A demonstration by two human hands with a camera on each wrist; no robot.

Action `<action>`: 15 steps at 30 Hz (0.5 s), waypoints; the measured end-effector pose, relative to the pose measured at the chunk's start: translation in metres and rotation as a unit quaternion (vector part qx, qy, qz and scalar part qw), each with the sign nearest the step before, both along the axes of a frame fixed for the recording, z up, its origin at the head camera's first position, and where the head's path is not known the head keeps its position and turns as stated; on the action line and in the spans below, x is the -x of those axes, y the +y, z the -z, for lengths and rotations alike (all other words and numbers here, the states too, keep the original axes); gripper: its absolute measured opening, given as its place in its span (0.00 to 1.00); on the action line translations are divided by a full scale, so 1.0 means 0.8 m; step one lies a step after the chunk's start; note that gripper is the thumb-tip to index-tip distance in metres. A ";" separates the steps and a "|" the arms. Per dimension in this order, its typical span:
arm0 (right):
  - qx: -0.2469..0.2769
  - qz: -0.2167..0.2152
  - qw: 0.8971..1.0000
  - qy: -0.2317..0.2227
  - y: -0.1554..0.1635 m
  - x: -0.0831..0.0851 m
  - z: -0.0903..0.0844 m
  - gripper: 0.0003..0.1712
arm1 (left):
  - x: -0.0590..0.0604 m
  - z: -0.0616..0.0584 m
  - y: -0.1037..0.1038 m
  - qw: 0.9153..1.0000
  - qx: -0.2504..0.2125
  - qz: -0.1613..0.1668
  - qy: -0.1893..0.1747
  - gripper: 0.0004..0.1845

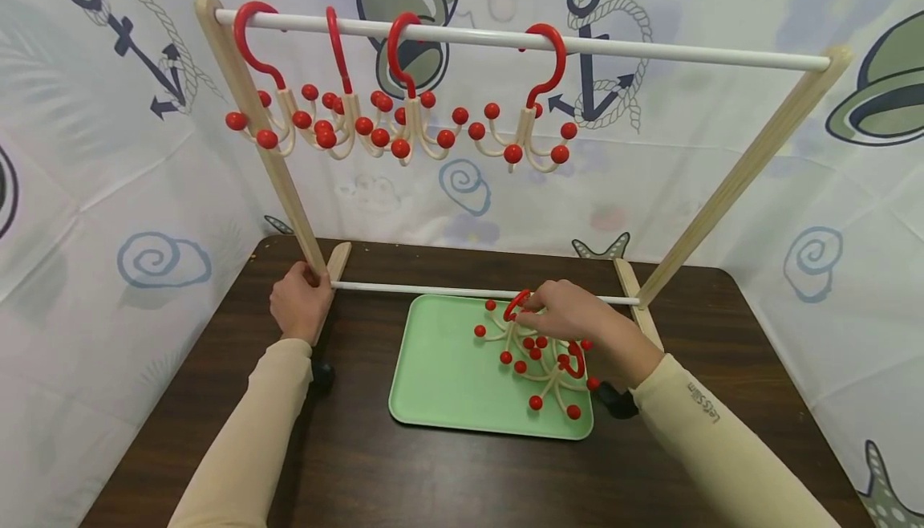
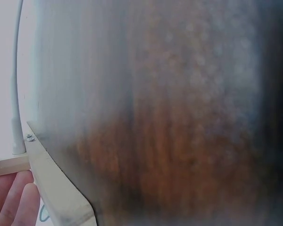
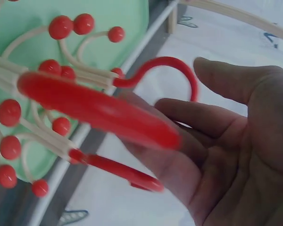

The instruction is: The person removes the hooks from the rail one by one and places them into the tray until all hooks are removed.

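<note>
My left hand (image 1: pixel 303 297) grips the left wooden post (image 1: pixel 269 159) of a hanging rack just above its foot; the left wrist view shows its fingers (image 2: pixel 12 200) under the post (image 2: pixel 9 165). My right hand (image 1: pixel 537 309) hovers over a green tray (image 1: pixel 440 367), its straight fingers touching the red hook (image 1: pixel 516 304) of one hanger. Several hangers (image 1: pixel 537 359) with cream arms and red balls lie tangled there. In the right wrist view the hook (image 3: pixel 170 60) arcs between thumb and fingers (image 3: pixel 188 117), not pinched.
Several more hangers (image 1: pixel 404 123) hang from the white top rod (image 1: pixel 686 52) toward the left; its right half is bare. A lower white rod (image 1: pixel 447 292) runs behind the tray. The dark table (image 1: pixel 447 480) is walled by a printed cloth backdrop (image 1: pixel 108 191).
</note>
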State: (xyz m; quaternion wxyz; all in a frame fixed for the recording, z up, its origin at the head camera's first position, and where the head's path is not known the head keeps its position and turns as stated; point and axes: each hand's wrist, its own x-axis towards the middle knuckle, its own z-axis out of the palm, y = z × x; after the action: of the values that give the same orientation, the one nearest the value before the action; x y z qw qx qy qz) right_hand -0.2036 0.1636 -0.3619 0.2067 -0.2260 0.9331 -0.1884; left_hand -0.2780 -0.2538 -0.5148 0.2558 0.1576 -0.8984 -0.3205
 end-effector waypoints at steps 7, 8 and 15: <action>0.022 0.000 0.999 0.023 0.020 -0.012 -0.032 0.20 | 0.000 0.000 -0.001 1.000 0.000 -0.003 -0.003 0.13; 0.025 0.001 0.999 0.032 0.024 -0.013 -0.038 0.21 | 0.000 0.000 -0.001 1.000 0.000 -0.003 -0.002 0.13; 0.051 0.004 0.993 0.103 0.038 -0.024 -0.101 0.21 | 0.001 0.001 0.000 1.000 -0.004 0.003 -0.002 0.13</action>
State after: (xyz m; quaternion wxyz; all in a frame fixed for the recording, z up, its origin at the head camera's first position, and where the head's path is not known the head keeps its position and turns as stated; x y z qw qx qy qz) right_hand -0.1847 0.1938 -0.2814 0.0965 -0.2504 0.9395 -0.2127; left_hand -0.2784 -0.2535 -0.5160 0.2527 0.1568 -0.8980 -0.3243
